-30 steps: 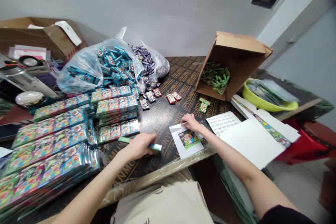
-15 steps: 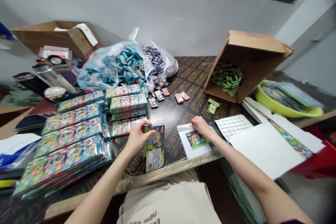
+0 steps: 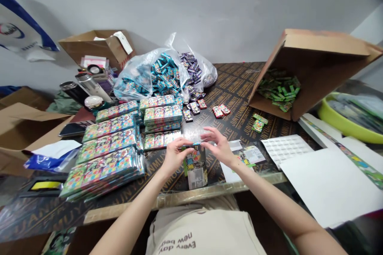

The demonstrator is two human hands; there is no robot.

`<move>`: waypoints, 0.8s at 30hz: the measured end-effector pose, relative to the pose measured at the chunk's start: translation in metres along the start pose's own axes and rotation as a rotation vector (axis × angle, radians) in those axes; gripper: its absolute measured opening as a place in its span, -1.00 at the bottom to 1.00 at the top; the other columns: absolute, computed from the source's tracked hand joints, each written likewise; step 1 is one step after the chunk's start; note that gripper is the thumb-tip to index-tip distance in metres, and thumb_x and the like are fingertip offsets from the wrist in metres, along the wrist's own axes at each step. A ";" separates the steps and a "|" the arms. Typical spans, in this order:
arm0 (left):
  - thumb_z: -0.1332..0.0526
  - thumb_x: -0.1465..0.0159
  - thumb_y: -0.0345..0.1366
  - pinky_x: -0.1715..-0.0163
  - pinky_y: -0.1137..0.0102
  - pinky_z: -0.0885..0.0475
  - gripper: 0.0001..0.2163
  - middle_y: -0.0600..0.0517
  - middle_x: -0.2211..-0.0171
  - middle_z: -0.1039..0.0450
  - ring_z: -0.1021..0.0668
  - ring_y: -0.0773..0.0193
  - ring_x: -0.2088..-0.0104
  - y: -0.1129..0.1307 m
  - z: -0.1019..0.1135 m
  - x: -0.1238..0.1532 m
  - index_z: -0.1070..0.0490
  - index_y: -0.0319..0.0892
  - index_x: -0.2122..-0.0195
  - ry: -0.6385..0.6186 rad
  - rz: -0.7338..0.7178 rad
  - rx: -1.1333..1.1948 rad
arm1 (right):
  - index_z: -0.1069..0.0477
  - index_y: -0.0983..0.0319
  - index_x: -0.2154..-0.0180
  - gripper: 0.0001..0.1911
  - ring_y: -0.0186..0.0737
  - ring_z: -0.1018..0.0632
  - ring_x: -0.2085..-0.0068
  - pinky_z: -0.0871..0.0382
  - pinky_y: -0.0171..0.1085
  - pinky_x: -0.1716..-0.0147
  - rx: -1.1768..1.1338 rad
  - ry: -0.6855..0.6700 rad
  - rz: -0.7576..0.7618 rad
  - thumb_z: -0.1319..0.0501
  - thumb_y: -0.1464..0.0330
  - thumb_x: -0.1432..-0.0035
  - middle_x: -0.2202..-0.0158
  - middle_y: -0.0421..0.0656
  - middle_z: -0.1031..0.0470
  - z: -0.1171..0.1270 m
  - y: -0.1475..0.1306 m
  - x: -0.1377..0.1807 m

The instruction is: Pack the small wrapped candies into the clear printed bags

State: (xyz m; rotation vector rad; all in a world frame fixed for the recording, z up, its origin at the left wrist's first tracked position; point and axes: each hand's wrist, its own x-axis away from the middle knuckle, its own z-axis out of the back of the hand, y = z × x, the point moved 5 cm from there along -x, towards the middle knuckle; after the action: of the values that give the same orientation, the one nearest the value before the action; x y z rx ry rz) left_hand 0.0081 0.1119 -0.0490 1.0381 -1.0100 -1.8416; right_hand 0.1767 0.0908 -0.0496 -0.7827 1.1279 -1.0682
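Observation:
A dark flat printed packet (image 3: 196, 163) with bright lettering and a pale lower panel stands near the table's front edge. At its upper left, my left hand (image 3: 175, 155) pinches the top edge. My right hand (image 3: 220, 147) meets the same edge at the upper right, thumb and fingertips closed at the corner, other fingers slightly raised. A thin blue strip shows along the edge between both hands. Under my right wrist lie a white sheet (image 3: 231, 174) and a printed piece with a green border (image 3: 249, 155). Clear plastic (image 3: 192, 130) lies just behind the packet.
Stacks of wrapped colourful packs (image 3: 104, 159) fill the left. Behind are clear bags of blue packets (image 3: 164, 73) and purple packets (image 3: 191, 67). A tipped carton (image 3: 326, 44) holds green packets. Small red boxes (image 3: 221, 110), a label sheet (image 3: 285, 148) and a yellow basin (image 3: 335, 117) sit rightward.
My right hand has left the white sheet and come to the packet's top edge beside my left hand. The view has turned left, so things appear further right.

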 end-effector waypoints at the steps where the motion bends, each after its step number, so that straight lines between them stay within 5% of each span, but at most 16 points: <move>1: -0.27 -0.07 -0.32 0.27 0.36 -0.35 -0.86 0.01 0.39 -0.45 -0.48 0.25 0.32 0.001 0.000 0.001 -0.49 -0.17 0.32 0.007 -0.008 -0.023 | -0.19 0.12 -0.01 -0.58 -0.24 -0.50 0.23 -0.33 -0.19 0.12 0.038 -0.004 0.038 -0.17 0.33 -0.09 0.26 -0.16 -0.48 -0.006 -0.003 0.002; 5: -0.24 -0.10 -0.34 0.26 0.36 -0.35 -0.88 0.01 0.37 -0.44 -0.47 0.25 0.30 0.005 -0.001 0.004 -0.47 -0.14 0.31 0.012 -0.059 -0.113 | -0.32 0.13 0.09 -0.73 -0.19 -0.49 0.18 -0.27 -0.15 0.06 0.205 -0.034 0.161 -0.12 0.37 -0.12 0.28 -0.16 -0.50 -0.006 -0.007 0.008; 9: -0.20 -0.13 -0.37 0.26 0.37 -0.35 -0.93 0.00 0.37 -0.42 -0.47 0.26 0.31 0.007 -0.003 0.005 -0.46 -0.16 0.36 -0.010 -0.098 -0.113 | -0.31 0.17 0.08 -0.71 -0.21 -0.47 0.19 -0.27 -0.20 0.11 0.217 -0.084 0.105 -0.15 0.33 -0.11 0.26 -0.14 -0.49 0.011 -0.021 -0.010; 12: -0.15 -0.16 -0.39 0.24 0.37 -0.34 -0.90 0.00 0.36 -0.42 -0.47 0.27 0.29 0.007 -0.002 0.004 -0.45 -0.17 0.34 -0.036 -0.089 -0.108 | -0.38 0.21 0.26 -0.81 -0.21 -0.41 0.16 -0.25 -0.25 0.18 0.231 -0.072 0.071 -0.19 0.28 -0.07 0.22 -0.12 -0.43 0.020 -0.039 -0.036; 18: -0.18 -0.10 -0.39 0.30 0.39 -0.38 -0.94 0.01 0.38 -0.46 -0.50 0.27 0.34 -0.001 0.005 0.008 -0.39 -0.21 0.37 0.005 0.048 0.011 | -0.35 0.29 0.47 -0.78 -0.35 -0.37 0.38 -0.21 -0.37 0.38 0.050 -0.663 -0.145 -0.22 0.24 0.01 0.44 -0.22 -0.38 -0.021 -0.036 -0.056; 24: -0.17 -0.06 -0.42 0.30 0.41 -0.39 -0.94 0.00 0.38 -0.45 -0.50 0.29 0.34 0.001 0.004 0.009 -0.37 -0.25 0.41 -0.017 0.032 0.071 | -0.33 0.32 0.50 -0.76 -0.43 -0.26 0.51 -0.11 -0.41 0.49 0.037 -0.760 -0.264 -0.22 0.25 0.04 0.57 -0.30 -0.29 -0.037 -0.021 -0.054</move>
State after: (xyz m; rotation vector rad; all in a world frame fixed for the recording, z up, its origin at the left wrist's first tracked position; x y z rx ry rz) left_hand 0.0011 0.1042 -0.0495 1.0438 -1.1023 -1.8027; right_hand 0.1322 0.1359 -0.0237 -1.1967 0.3641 -0.8756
